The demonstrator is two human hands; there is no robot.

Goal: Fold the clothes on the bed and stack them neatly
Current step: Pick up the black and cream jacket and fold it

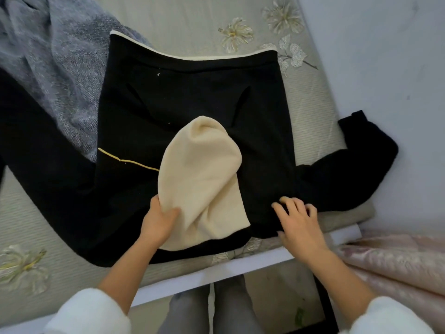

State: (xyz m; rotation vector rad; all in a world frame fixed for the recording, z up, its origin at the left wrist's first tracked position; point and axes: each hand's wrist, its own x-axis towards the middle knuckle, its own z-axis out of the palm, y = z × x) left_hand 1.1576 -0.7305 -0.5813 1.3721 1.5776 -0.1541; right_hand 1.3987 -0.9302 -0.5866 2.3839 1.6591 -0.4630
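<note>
You are leaning over the edge of the bed, where the black hooded top is lying spread flat on the flower-embroidered cover, its white-edged hem pointing away from you. The hood, showing its cream fleece lining, is lying turned up onto the middle of the top's body.

Your left hand is gripping the near left edge of the hood, with the thumb lying on top of the cream fleece and the fingers tucked beneath it. Your right hand is resting on the black fabric just right of the hood, near the shoulder. Its fingers are bending down onto the cloth, and I cannot tell whether they are pinching it or only pressing on it.

One black sleeve is stretching off to the left edge of the view. The other is bending away to the right, toward the wall, and is lying partly over a beige cloth at the corner of the bed.

A grey knit garment is lying crumpled at the far left, touching the black top. Pink fabric is showing low on the right, beside the bed.
</note>
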